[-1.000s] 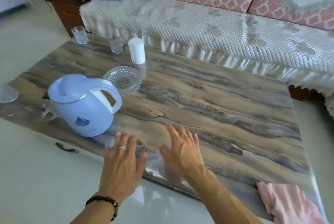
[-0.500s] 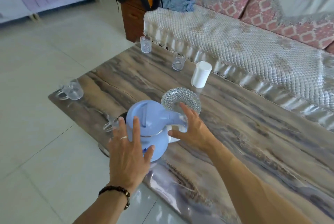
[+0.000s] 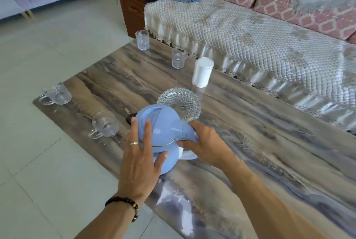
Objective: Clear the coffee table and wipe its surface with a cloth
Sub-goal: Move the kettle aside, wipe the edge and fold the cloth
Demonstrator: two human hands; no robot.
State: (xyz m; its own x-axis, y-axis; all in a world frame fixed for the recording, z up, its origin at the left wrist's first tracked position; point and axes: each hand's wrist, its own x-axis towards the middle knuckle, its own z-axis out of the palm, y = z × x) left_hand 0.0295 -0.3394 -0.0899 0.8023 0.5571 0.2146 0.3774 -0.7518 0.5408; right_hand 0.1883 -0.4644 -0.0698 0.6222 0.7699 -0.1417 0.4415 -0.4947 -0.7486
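A light blue kettle (image 3: pixel 163 123) stands near the front edge of the glossy wood-grain coffee table (image 3: pixel 250 142). My right hand (image 3: pixel 204 145) is wrapped around its handle. My left hand (image 3: pixel 139 157) lies flat against the kettle's near side, fingers spread, a ring on one finger. Just behind the kettle sits a cut-glass dish (image 3: pixel 180 104). A white cylindrical container (image 3: pixel 202 72) stands further back. Two glass mugs (image 3: pixel 105 126) (image 3: pixel 57 95) sit at the table's left end, and two glass tumblers (image 3: pixel 142 40) (image 3: pixel 178 58) at the far edge. No cloth is in view.
A sofa with a white quilted cover (image 3: pixel 250 32) runs along the table's far side. A wooden cabinet (image 3: pixel 133 9) with bags and blue clothes on it stands at the sofa's left end. Pale tiled floor (image 3: pixel 48 46) lies left of the table.
Both hands have closed in on the kettle: the right hand now grips the handle and the left presses on its side. My view has swung left; the pink cloth has left the frame.
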